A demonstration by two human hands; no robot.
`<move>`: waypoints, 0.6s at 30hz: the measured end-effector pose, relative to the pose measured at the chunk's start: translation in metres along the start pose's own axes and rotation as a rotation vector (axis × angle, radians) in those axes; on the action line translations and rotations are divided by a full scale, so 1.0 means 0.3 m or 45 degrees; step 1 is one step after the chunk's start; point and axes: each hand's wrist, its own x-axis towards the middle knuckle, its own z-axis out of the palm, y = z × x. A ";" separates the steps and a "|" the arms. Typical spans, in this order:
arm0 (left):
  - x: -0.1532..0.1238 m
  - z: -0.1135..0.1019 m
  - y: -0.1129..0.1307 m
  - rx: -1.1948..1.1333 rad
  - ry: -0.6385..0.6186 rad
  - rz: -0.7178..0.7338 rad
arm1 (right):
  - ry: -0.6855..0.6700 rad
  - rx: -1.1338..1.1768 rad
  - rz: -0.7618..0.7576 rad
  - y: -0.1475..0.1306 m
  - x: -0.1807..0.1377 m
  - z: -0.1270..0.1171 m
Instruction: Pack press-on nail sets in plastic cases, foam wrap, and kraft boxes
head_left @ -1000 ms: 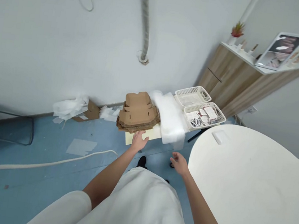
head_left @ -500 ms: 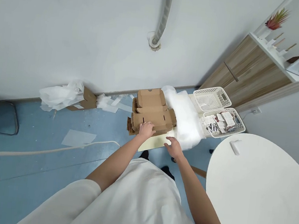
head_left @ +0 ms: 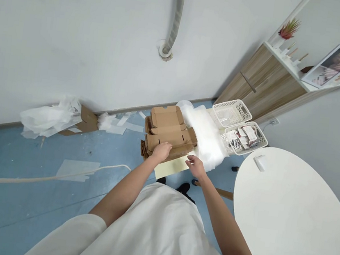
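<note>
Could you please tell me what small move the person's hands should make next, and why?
Probably the bare right hand should take hold of the near right edge of the stack of flat brown cardboard boxes: the bare left hand lies at the stack's near edge, while the right is close by, its fingers apparently gripping nothing.

You have clear air above the cardboard stack [head_left: 168,121]; lower, it and the white wrap [head_left: 204,134] block your way across the tabletop [head_left: 171,169].
</note>
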 end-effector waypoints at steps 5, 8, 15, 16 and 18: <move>-0.043 -0.038 0.033 0.163 0.223 0.004 | 0.001 0.518 0.047 -0.068 0.033 0.027; -0.060 -0.055 0.045 0.180 0.297 0.049 | 0.004 0.676 0.079 -0.102 0.046 0.046; -0.087 -0.060 0.038 0.164 0.251 0.154 | 0.154 0.823 0.219 -0.142 0.073 0.068; -0.090 -0.061 0.038 0.157 0.259 0.162 | 0.205 0.795 0.250 -0.143 0.081 0.073; -0.096 -0.066 0.040 0.147 0.282 0.169 | 0.281 0.740 0.318 -0.139 0.100 0.086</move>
